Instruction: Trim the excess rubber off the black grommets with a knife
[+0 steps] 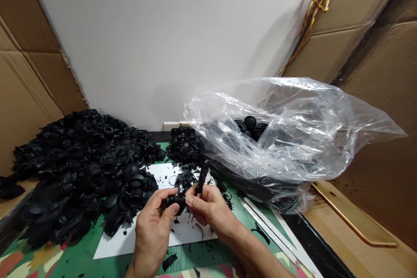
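Observation:
A black ribbed rubber part (176, 202) is pinched between the thumb and fingers of my left hand (156, 221), above a white sheet (130, 243). My right hand (208, 206) touches the part's right end and holds a dark slim tool (202, 177) that points upward; its lower end is hidden by the fingers. Black scraps (185, 179) lie on the sheet just beyond both hands. To the left rises a large pile of similar black rubber parts (94, 165).
A clear plastic bag (299, 147) with black round parts stands at the right. Metal strips (276, 230) and a gold phone (355, 215) lie right of my right arm. Cardboard walls (29, 52) flank the green surface (81, 252). Yellow twisted wires (309, 19) hang at upper right.

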Demonstrator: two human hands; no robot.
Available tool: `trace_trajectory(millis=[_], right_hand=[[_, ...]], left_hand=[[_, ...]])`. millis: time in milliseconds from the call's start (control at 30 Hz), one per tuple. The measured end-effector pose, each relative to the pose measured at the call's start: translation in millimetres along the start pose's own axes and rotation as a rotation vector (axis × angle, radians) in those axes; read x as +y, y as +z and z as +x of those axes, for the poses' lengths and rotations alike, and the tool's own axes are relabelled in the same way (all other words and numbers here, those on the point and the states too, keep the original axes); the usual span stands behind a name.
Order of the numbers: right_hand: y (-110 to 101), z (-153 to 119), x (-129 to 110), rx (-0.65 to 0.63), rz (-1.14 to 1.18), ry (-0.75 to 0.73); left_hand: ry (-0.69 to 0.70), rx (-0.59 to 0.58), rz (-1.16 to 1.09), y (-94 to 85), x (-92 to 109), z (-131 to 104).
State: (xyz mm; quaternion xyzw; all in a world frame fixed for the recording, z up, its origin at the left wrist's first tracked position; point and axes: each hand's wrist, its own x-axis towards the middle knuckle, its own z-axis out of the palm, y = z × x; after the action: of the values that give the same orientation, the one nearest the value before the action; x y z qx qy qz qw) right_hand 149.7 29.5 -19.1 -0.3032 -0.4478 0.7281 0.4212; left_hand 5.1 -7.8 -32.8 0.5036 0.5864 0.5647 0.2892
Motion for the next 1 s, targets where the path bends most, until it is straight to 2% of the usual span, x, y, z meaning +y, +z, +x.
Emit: trace_trajectory(millis=[200,333,433,567,633,733,867,1000], right_hand=[[5,1,2,-0.021,-0.001,0.022],[2,2,4,-0.018,-0.047,-0.007],[-5,1,1,0.064,-0.069,-0.116],[-11,-3,-4,0.165,-0.064,-0.361],[-10,-4,-5,0.178,-0.057,-0.396],[-8,-7,-5,0.156,-0.073,-0.378],[-5,-8,-5,0.100,-0.138,-0.457],[-4,-8,-4,0.076,-0.115,-0.451]], left_hand=[[0.108,0.023,0.039,-0.9,2,0],[0.125,0.059,0.053,-0.8,2,0],[0.124,0.077,0.062,-0.9,2,1],[0.131,0.075,0.060,-1.1,3,0],[0.138,0.070,0.062,-1.2,3,0],[0.151,0.065,0.076,-1.7,2,0],[0.158,0.059,0.089,-2.1,2,-1],[0.163,0.060,0.094,-1.9,2,-1]])
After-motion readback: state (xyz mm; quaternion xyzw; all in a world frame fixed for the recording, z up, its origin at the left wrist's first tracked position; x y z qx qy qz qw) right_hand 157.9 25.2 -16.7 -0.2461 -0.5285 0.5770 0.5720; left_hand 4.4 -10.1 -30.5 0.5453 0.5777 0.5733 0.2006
